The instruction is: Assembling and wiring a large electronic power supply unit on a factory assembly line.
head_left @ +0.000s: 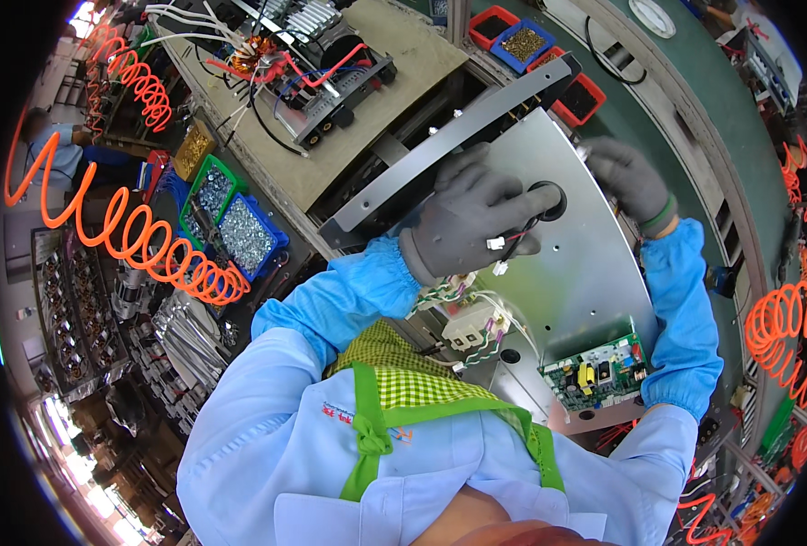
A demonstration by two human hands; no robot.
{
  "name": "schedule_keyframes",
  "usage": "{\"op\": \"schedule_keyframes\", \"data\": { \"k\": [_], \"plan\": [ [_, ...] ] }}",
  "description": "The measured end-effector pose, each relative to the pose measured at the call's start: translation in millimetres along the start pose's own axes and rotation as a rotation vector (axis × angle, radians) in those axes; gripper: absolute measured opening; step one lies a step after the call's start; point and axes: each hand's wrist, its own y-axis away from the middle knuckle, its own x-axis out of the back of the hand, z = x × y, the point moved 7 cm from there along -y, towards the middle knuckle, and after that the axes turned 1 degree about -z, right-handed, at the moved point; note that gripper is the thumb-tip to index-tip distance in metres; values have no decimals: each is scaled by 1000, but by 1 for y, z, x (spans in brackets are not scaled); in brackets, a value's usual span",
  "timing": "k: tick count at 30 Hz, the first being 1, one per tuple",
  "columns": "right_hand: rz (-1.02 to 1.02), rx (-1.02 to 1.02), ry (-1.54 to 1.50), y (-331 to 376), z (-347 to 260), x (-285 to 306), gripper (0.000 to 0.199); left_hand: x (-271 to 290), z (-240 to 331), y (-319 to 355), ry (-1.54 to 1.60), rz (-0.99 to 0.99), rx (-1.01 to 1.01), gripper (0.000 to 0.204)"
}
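Observation:
A flat silver metal panel (563, 264) lies tilted in front of me. My left hand (476, 218), in a grey glove, rests on it with the fingers stretched out. One fingertip touches a black ring-shaped part (552, 202) on the panel. Thin dark wires with small white connectors (496, 244) hang beside the thumb. At the panel's far right edge is my right hand (629, 182), also gloved, its fingers curled and partly blurred; whatever they grip is hidden. A green circuit board (596, 373) sits at the panel's near end, and a white terminal block (472, 328) with wires lies left of it.
A long dark metal bar (449, 150) crosses beyond my left hand. Farther back, an open electronic assembly (317, 86) stands on a board-topped bench. Screw bins, blue (247, 235) at left and red (578, 100) at back right, flank the work. Coiled orange hoses (140, 241) hang at left.

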Motion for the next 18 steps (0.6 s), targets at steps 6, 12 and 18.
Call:
{"op": "schedule_keyframes", "data": {
  "k": [6, 12, 18],
  "plan": [
    [-300, 182, -108, 1, -2, -56, 41, 1, -11, 3, 157, 46, -39, 23],
    [-356, 109, -215, 3, 18, -53, 42, -5, -5, -2, 67, 125, -7, 28],
    [-367, 217, -98, -8, 34, -40, 39, -10, 2, -5, -40, 104, -29, 39]
  ]
}}
